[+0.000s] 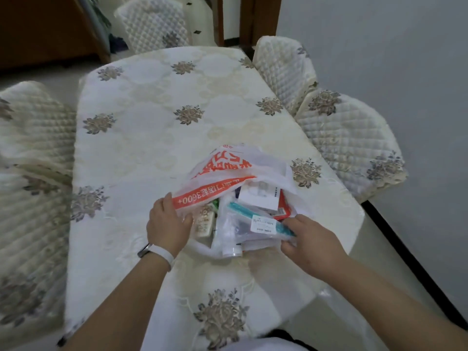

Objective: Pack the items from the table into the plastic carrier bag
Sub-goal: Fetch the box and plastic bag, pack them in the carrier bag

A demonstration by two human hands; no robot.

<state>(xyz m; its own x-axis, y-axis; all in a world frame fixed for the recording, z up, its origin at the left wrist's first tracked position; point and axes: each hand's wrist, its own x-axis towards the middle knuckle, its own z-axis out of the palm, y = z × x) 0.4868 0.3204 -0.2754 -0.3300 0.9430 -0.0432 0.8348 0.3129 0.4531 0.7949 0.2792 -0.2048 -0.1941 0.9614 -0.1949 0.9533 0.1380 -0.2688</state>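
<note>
On the table edge: both hands at the mouth of the bag

Near the front of the table [152,110], a little to the right of its middle, the plastic bag [228,168] lies on the cream cloth with grey flowers. It is white with orange-red print, and its mouth points toward the person.

The left hand [168,224] is at the left side of the mouth. Its fingers are curled round the printed edge of the plastic bag and lift it, so the inside is visible. A white wristband [164,257] sits on this wrist.

The right hand [311,239] is at the right side of the mouth. Its thumb and fingers are closed on the near end of a clear packet [235,229], which lies half inside the plastic bag. In this packet there is a long teal thing [240,209], and a white label [263,224] is stuck on it; I cannot tell what the teal thing is.

Deeper inside, a white box [260,196] lies above the clear packet. At the left, just beside the left hand, stands out a pale bottle [203,221] with a green cap [215,204]. Other small things under the packet are too blurred to name.

Around the table stand chairs with quilted covers: one on the left [30,127], one on the right [349,138], and one at the far end [152,24].
</note>
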